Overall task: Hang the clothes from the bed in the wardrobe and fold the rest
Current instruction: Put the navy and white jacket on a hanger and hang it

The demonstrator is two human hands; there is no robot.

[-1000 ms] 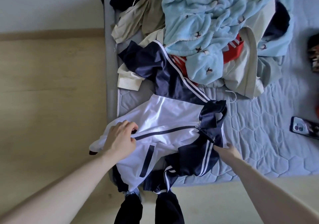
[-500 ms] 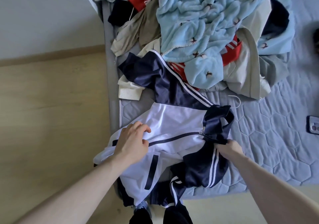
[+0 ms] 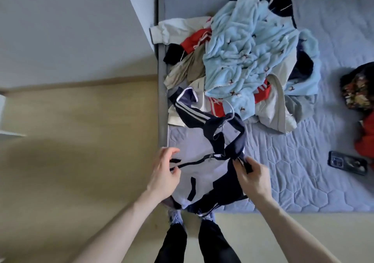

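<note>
Head view, looking down over a bed point(image 3: 303, 161) with a grey-blue quilted cover. Compared with half a second ago, the view has pulled back and up, so far more of the mattress beyond the clothes pile shows, and the jacket is lifted off the cover instead of lying flat.

The white and navy track jacket point(image 3: 204, 171) hangs between both hands at the near left corner of the bed, its striped sleeve trailing back toward the pile. The left hand point(image 3: 165, 173) pinches the dark zip edge at the hem, fingers curled. The right hand point(image 3: 253, 179), earlier pressed flat at the shoulder, now grips the navy fabric near the collar, fingers curled around it.

The clothes pile point(image 3: 242, 64), topped by a light blue fleece, sits past the jacket, spilling to the bed's left edge. A phone point(image 3: 347, 162) lies well apart to the right, near a dark patterned bundle point(image 3: 358, 88) and a red garment point(image 3: 366, 139) at the frame edge.

Bare quilt lies between the jacket and the phone. Wooden floor point(image 3: 81, 161) spreads open to the left; the person's feet stand at the bed's near edge.
</note>
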